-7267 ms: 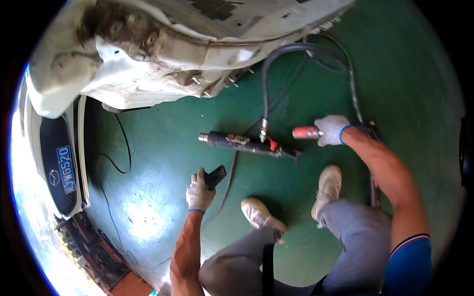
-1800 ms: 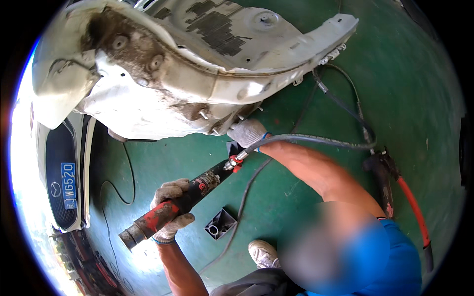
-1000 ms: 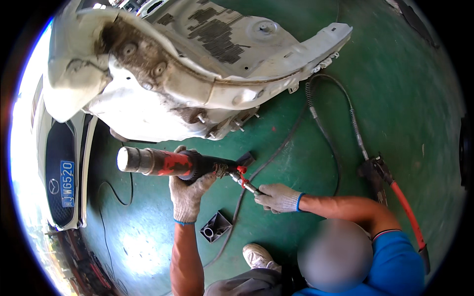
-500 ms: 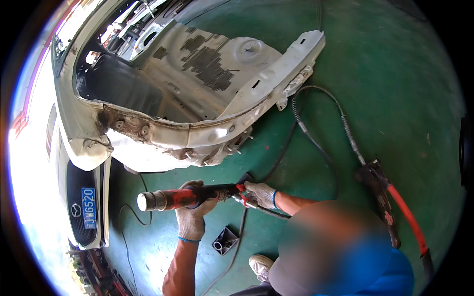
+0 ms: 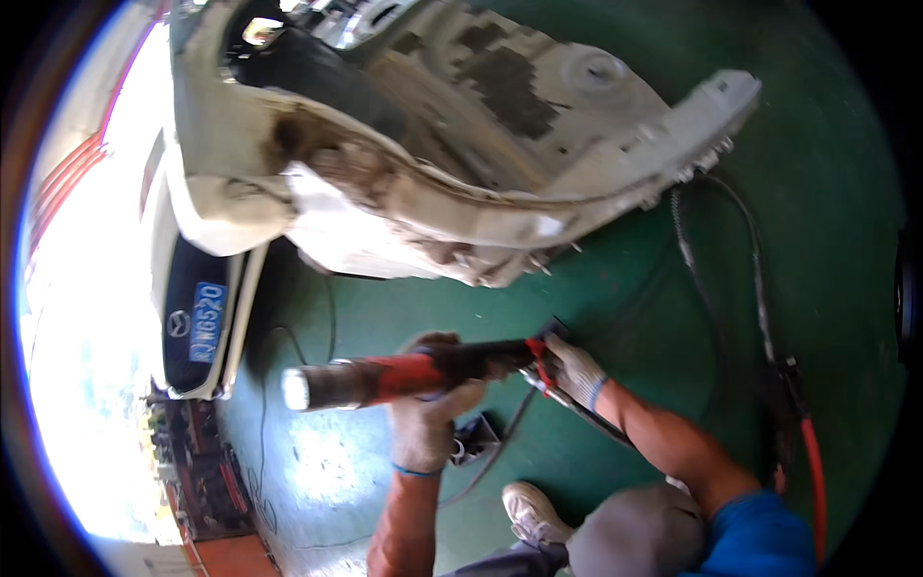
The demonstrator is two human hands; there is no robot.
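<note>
Held nearly level in front of me is a hydraulic ram, with a bright metal tip pointing left, a red and dark body and a black rear part. My left hand, in a pale work glove, is closed around its underside near the middle. At its rear end my right hand, gloved too, is closed by the red fitting; that hand's fingertips are partly hidden. From there a dark hose runs back under my right forearm. Motion blurs the ram and both gloves somewhat.
A stripped pale car body section with a rusty corner spans the area ahead. A white car stands at the left, above a tool rack. On the green floor lie a dark square bracket, hoses and a tool with a red lever.
The view has swung, so the car body and floor things sit farther right, the car body higher. Both hands keep their hold on the ram, which looks larger and reaches farther right.
</note>
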